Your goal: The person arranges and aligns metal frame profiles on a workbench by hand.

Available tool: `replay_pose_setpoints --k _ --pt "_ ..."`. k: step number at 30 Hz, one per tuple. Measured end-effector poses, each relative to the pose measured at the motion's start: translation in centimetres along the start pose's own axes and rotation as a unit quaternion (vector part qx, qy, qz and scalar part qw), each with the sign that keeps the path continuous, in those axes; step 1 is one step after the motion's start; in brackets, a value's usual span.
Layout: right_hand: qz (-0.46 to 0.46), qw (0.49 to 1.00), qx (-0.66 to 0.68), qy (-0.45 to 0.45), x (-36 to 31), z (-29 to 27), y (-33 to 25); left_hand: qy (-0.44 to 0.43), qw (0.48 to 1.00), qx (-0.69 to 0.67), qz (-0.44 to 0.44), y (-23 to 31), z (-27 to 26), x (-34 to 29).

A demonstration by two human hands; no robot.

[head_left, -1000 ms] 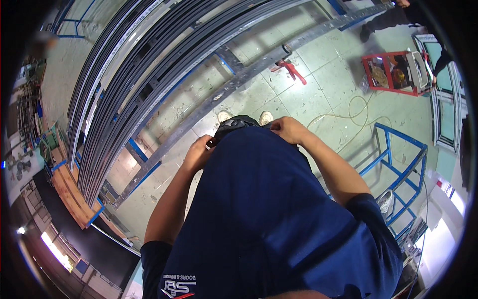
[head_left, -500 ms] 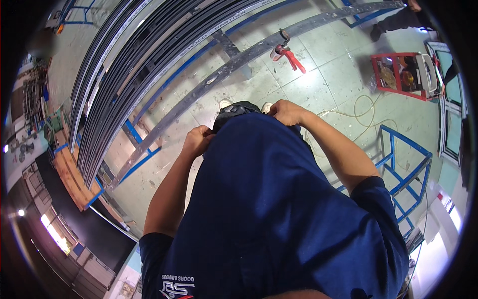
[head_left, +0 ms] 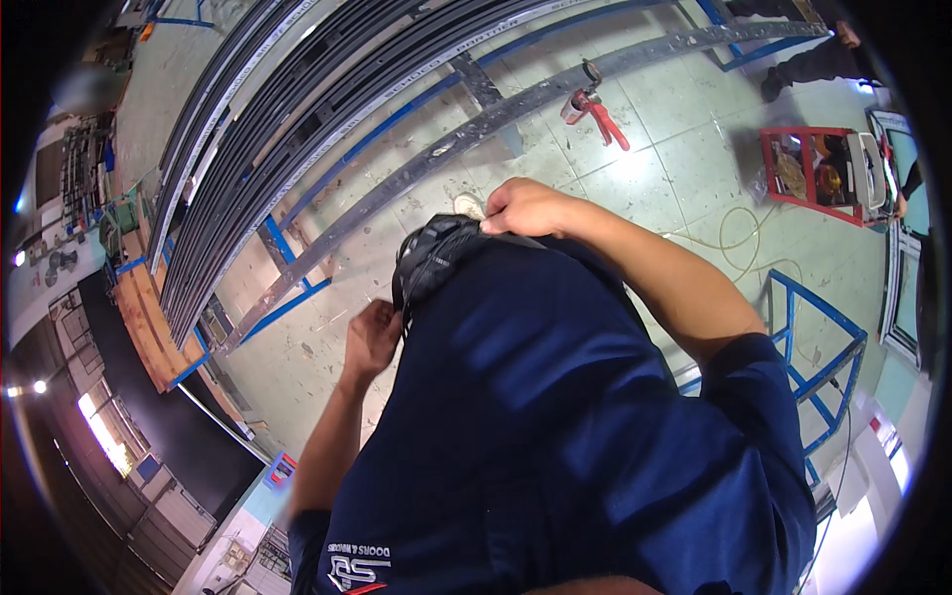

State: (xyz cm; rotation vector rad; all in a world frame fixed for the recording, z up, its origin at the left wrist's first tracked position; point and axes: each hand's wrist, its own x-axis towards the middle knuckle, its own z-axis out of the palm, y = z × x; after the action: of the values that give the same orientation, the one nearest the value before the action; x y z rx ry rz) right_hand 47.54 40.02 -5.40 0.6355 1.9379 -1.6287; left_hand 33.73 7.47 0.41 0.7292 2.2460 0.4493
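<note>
A black, crumpled waist pouch [head_left: 436,256] bulges in front of my belly, against my dark blue shirt. On its right side my right hand [head_left: 531,208] is closed, thumb and fingers pinching its edge or strap. My left hand [head_left: 372,335] has curled fingers at the pouch's lower left edge, where a thin black strap shows; the fingertips are partly hidden. One pale shoe [head_left: 468,205] peeks out beyond the pouch.
Long dark profiles [head_left: 327,94] lie on a blue-framed rack to the left, along a scuffed metal beam [head_left: 426,159]. A red-handled tool [head_left: 601,117] stands beyond it. At right are a red-framed cart [head_left: 813,177], a looping hose [head_left: 739,233], a blue frame [head_left: 823,347] and another person's dark sleeve [head_left: 823,67].
The pouch has shifted left and shows more. My right hand has moved left and up with its edge; my left hand has moved slightly left and down. The view has turned a little.
</note>
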Motion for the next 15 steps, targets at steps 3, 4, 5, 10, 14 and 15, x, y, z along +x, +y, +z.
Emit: replay_pose_setpoints --k 3,4,5,10,14,15 --pt "-0.093 0.988 -0.114 -0.038 2.5 2.3 -2.1 -0.007 0.999 -0.042 -0.023 -1.9 0.4 -4.2" --pt "-0.12 0.978 -0.155 -0.066 3.6 3.0 -2.8 -0.018 0.999 -0.02 -0.036 -2.1 0.5 -5.7" --pt "-0.101 0.977 -0.164 -0.089 4.3 4.0 -3.9 -0.026 0.995 -0.076 -0.05 -3.6 1.3 -7.4" --pt "-0.176 0.924 -0.262 -0.217 5.9 9.7 -6.8 -0.128 0.913 -0.364 -0.131 -11.0 7.9 -13.3" --pt "-0.174 0.919 -0.256 -0.245 5.8 8.6 -5.0 -0.319 0.921 -0.157 -0.157 -8.6 4.5 -8.9" --pt "-0.196 0.927 -0.233 -0.218 5.1 8.0 -5.1 -0.3 0.922 -0.193 -0.152 -11.7 5.3 -8.2"
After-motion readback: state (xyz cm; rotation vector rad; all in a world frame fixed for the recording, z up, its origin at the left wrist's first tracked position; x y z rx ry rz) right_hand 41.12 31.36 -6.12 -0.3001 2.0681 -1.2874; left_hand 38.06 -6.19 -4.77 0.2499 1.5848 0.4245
